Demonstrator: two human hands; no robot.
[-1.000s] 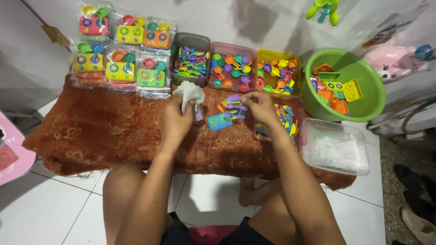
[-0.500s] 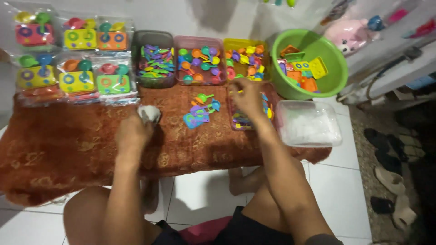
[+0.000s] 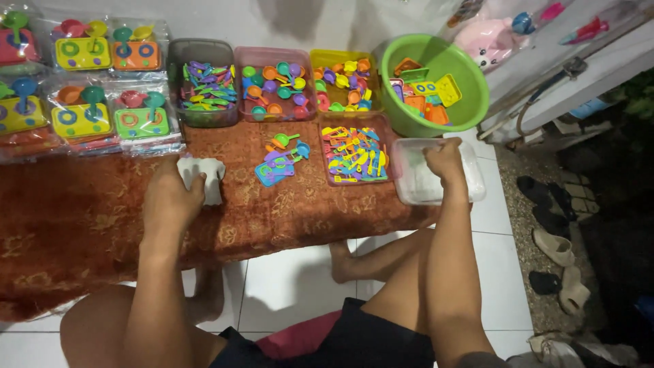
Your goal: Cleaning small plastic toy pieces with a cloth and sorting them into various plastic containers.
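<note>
Nearest the camera were the person's bare knees over white floor tiles, and both forearms reached out to a low table covered by a rust-brown patterned cloth (image 3: 82,225). The left hand (image 3: 170,197) lay on that cloth with its fingers curled over a small white plastic bag (image 3: 204,176), pinning it flat against the fabric. The right hand (image 3: 444,162) was stretched to the table's right end, reaching into a clear plastic tub (image 3: 436,178) of white bags; its fingers pointed down inside, and whether they had closed on anything could not be told. Between the hands sat a small heap of toy pieces (image 3: 281,160), among them a blue toy stove, purple bits and a green-and-orange spoon, and just right of it a pink tray (image 3: 354,158) full of mixed coloured utensils. Farther back stood a row of three bins: a grey bin (image 3: 203,85), a pink bin (image 3: 274,85) and a yellow bin (image 3: 344,82). A green basin (image 3: 436,85) held toy stoves at the far right, and sealed toy packets (image 3: 95,88) were stacked at the far left.
</note>
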